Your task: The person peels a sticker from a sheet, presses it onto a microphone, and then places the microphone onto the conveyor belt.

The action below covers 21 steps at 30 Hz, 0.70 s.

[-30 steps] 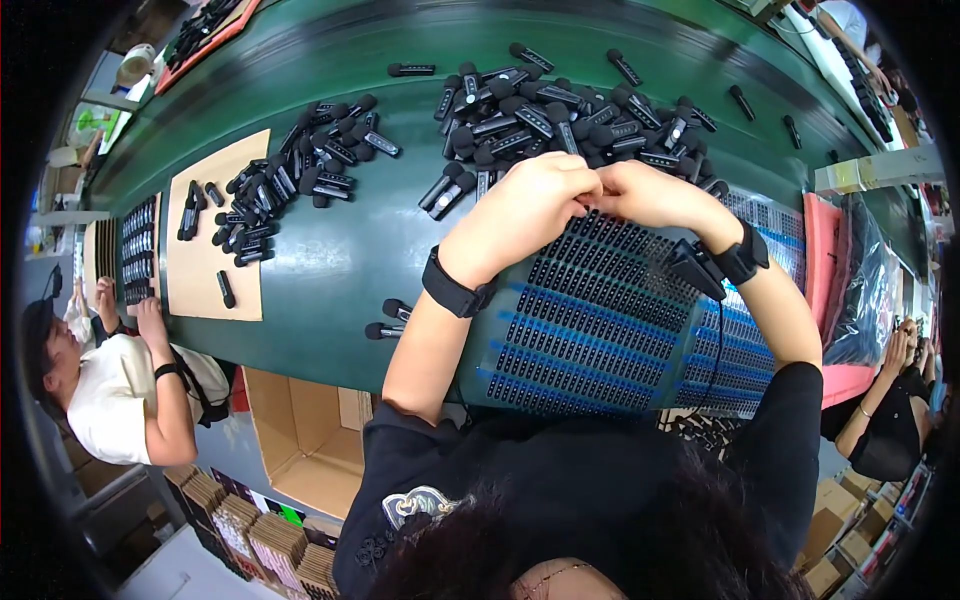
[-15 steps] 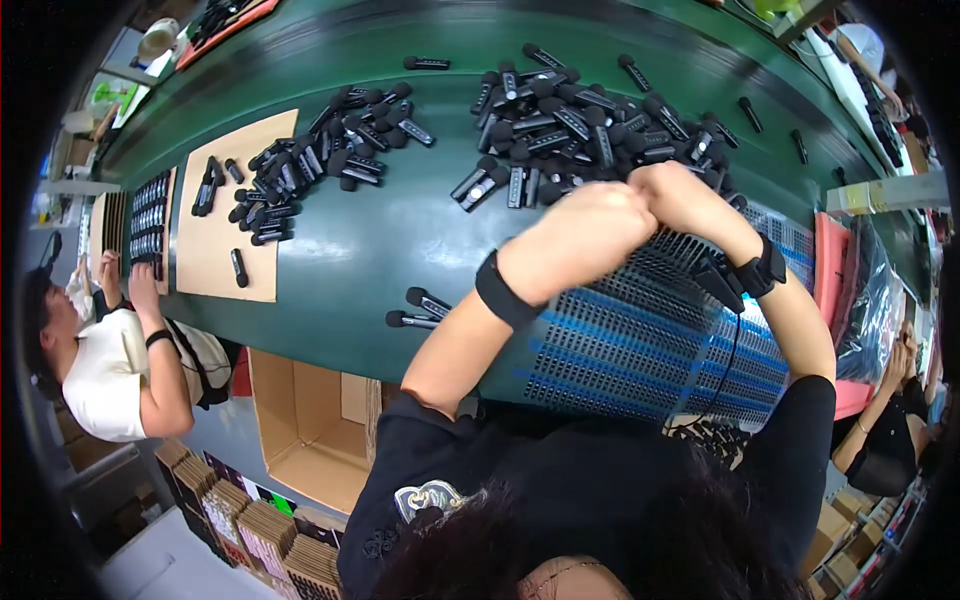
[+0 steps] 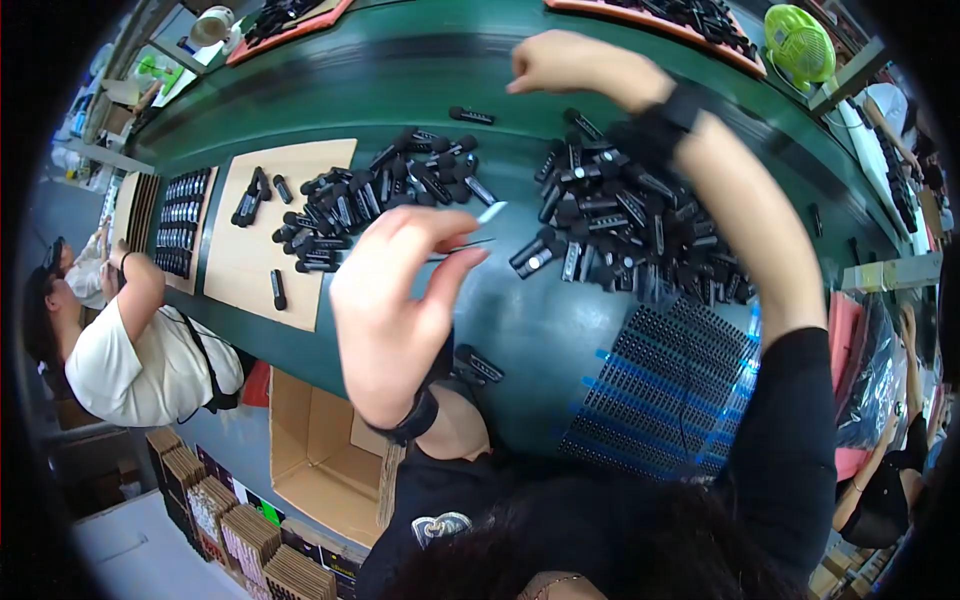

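Observation:
My left hand (image 3: pixel 395 290) is raised over the table in a pinch. Between its thumb and fingers is a thin dark pointed tool (image 3: pixel 465 247), with a pale flat piece (image 3: pixel 491 213) beside it; their exact kind is unclear. Stretched far forward, my right hand (image 3: pixel 565 65) has its fingers curled in, and whatever they may hold is hidden. Below the right forearm lies a heap of small black microphones (image 3: pixel 600 205) with round foam heads. A second microphone heap (image 3: pixel 345 205) is left of centre, partly on a tan cardboard sheet (image 3: pixel 240 275). One microphone (image 3: pixel 480 363) lies by my left wrist.
A black perforated mat with blue strips (image 3: pixel 650 390) lies at the near right of the green table (image 3: pixel 520 300). Filled trays (image 3: pixel 745 52) stand along the far side, near a green fan (image 3: pixel 800 42). A co-worker (image 3: pixel 140 350) sits at left; an open carton (image 3: pixel 320 450) stands below.
My hands were together above the right-hand heap. They have parted: the left came back and leftward with the thin tool now showing, while the right reached far forward. My view has shifted too.

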Each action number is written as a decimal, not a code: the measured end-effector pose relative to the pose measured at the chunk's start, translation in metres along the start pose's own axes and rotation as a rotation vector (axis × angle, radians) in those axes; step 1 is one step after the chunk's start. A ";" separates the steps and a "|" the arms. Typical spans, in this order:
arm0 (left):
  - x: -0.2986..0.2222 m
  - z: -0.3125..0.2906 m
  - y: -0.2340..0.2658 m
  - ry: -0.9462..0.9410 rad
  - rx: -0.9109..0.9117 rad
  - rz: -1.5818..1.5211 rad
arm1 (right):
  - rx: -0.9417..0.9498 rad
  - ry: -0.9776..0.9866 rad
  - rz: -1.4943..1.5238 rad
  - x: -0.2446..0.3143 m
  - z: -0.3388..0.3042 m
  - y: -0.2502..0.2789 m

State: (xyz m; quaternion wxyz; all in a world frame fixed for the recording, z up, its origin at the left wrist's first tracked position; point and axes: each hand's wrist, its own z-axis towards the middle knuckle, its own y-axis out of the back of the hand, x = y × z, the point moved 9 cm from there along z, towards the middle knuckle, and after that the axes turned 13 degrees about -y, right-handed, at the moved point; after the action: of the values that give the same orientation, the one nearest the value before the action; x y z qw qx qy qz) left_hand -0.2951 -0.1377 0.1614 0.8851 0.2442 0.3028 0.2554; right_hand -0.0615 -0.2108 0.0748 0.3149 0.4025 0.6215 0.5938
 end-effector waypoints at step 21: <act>0.029 -0.020 0.037 0.163 -0.194 -0.110 | 0.453 -0.331 -0.014 -0.056 0.042 -0.097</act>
State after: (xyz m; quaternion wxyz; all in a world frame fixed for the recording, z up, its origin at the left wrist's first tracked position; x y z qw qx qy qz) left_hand -0.2999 -0.0873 0.1574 0.8896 0.1190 0.3606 0.2537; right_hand -0.0110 -0.2364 -0.0301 0.3180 0.5501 0.6813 0.3636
